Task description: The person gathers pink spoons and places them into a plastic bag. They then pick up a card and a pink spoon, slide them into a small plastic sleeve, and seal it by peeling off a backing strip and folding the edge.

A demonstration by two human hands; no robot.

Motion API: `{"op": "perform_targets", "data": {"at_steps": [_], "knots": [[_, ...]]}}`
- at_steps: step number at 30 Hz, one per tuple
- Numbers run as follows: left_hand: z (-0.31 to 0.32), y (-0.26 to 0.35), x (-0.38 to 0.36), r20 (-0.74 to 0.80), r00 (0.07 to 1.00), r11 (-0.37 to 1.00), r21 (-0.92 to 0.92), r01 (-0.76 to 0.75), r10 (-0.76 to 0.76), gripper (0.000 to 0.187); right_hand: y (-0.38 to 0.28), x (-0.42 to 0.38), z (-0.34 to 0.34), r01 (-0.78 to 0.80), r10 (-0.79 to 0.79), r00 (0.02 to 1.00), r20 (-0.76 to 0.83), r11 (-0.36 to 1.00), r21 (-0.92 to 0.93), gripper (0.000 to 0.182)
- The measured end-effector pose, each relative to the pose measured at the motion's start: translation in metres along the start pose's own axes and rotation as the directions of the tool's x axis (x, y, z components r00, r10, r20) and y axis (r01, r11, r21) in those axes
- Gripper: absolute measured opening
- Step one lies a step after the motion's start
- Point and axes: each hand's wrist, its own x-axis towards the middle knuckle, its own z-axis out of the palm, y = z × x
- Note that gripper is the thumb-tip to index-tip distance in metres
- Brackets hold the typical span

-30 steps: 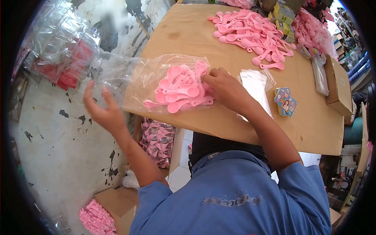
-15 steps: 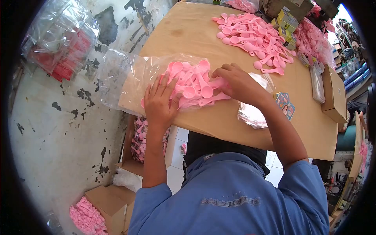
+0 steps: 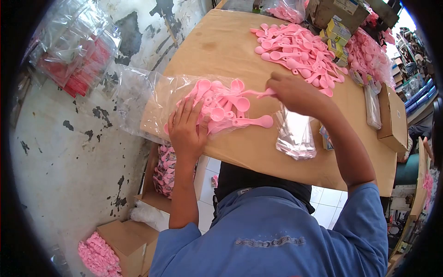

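- Separating pink spoons (image 3: 219,114) at the right end of the clear bag (image 3: 147,94) seems the step; next move calls for a steady left palm, firm right grip.
- Spoons: round-bowled, tangled; in or on the bag, cannot tell.
- Left hand (image 3: 187,127): fingers slightly apart, resting over them.
- Right hand (image 3: 291,93): clamped on one spoon (image 3: 266,93), just right of the bag.
- Clear packets (image 3: 295,131): right of the bag.

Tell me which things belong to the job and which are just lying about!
Seem part of the job:
- curved pink plastic spoons, under the left hand and in the right hand
- large clear plastic bag
- perhaps flat clear plastic sleeves, lying close by

Probably just lying about:
- brown rectangular cardboard box
- small yellow boxes
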Motion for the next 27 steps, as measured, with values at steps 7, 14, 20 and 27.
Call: {"op": "perform_targets", "data": {"at_steps": [7, 14, 20, 27], "knots": [[0.002, 0.0, -0.001, -0.008, 1.0, 1.0, 0.002, 0.009, -0.008, 0.045, 0.07, -0.017, -0.025, -0.274, 0.121, 0.9, -0.419, 0.904, -0.329, 0.021], [0.002, 0.002, 0.0, -0.011, 1.0, 1.0, -0.008, 0.01, -0.01, 0.043, -0.045, 0.027, 0.031, -0.108, 0.174, 0.975, -0.14, 0.916, 0.385, 0.035], [0.0, 0.003, 0.001, 0.002, 1.0, 1.0, 0.004, 0.012, -0.012, 0.043, -0.042, 0.042, 0.05, -0.049, 0.12, 0.987, -0.108, 0.858, 0.512, 0.026], [0.003, 0.001, 0.001, -0.029, 1.0, 1.0, 0.005, 0.011, -0.011, 0.042, -0.039, -0.004, 0.013, -0.114, 0.01, 0.967, 0.254, 0.909, 0.4, 0.027]]}}
